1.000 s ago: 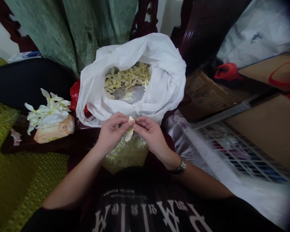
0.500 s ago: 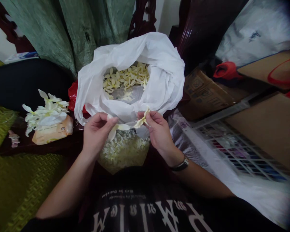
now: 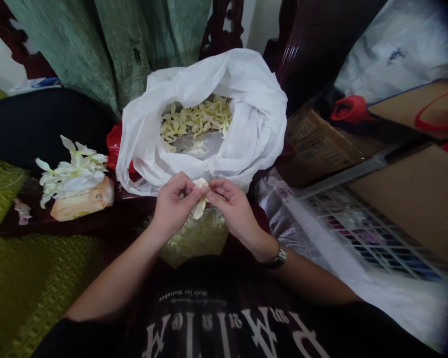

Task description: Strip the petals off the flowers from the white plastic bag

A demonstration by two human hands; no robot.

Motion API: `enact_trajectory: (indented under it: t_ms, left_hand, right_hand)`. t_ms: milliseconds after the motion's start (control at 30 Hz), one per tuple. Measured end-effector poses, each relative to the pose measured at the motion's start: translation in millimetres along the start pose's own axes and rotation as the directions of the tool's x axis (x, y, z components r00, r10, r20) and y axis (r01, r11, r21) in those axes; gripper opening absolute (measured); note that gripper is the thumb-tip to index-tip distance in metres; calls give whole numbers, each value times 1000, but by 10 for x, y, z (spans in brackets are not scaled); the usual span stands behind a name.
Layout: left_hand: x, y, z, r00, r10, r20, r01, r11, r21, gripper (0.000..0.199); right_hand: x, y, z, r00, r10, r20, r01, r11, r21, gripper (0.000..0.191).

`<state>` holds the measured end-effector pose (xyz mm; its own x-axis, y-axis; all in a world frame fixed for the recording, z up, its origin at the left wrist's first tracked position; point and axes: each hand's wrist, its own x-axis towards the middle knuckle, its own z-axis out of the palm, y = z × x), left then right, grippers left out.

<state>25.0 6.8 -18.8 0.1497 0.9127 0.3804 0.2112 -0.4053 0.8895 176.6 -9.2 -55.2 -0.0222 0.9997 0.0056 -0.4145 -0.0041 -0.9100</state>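
Carved dark wood furniture point(image 3: 224, 30) stands at the back beside green curtains point(image 3: 74, 54); yellow-green textured mat point(image 3: 59, 283) at lower left, cardboard box point(image 3: 313, 144) and plastic crate point(image 3: 373, 241) at right. Pale flower point(image 3: 199, 211) sits between left hand point(image 3: 169, 205) and right hand point(image 3: 236, 206), pinched narrowly in the fingertips of both. Its visible length runs toward the wearer's body, roughly crosswise to the line joining the hands; neither hand looks clearly nearer. Position: just on the wearer's side of the white plastic bag point(image 3: 261, 114), above the container of pale pieces point(image 3: 197, 241). Container's material uncertain.

Counts: hands, two; pinched flower, one by appearance; white bag, one, open, with heaped pale flowers point(image 3: 197, 119) inside, overlapping too much to count. Container, one; its pieces uncountable. Soft orange-and-white pack point(image 3: 82, 203), one, at left, beside a white flower bunch point(image 3: 74, 161), one. Red plastic bag point(image 3: 114, 144), one.
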Motion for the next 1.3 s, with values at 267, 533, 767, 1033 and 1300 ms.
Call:
enact_trajectory:
  t_ms: [267,533,767,1033,1300]
  left_hand:
    - [-50,-73,-34,982,-163,-96,148,979,-143,43]
    - [34,12,-353,971,-201,134,196,979,49,33]
    - [30,16,-75,990,-64,124,69,997,-35,15]
    - [-3,-25,-50,999,-37,-36,37,999,20,41]
    - [21,12,-450,953,-224,206,192,968,161,32]
  right_hand:
    - [34,19,-2,999,38,-39,-35,996,76,27]
    - [85,-21,-129,997,-50,-55,48,998,-36,24]
    - [9,86,-108,987,-152,50,159,962,-223,18]
    - [3,110,-93,989,-146,-31,139,976,-166,21]
    - [67,-33,-155,985,-157,-79,146,981,-132,19]
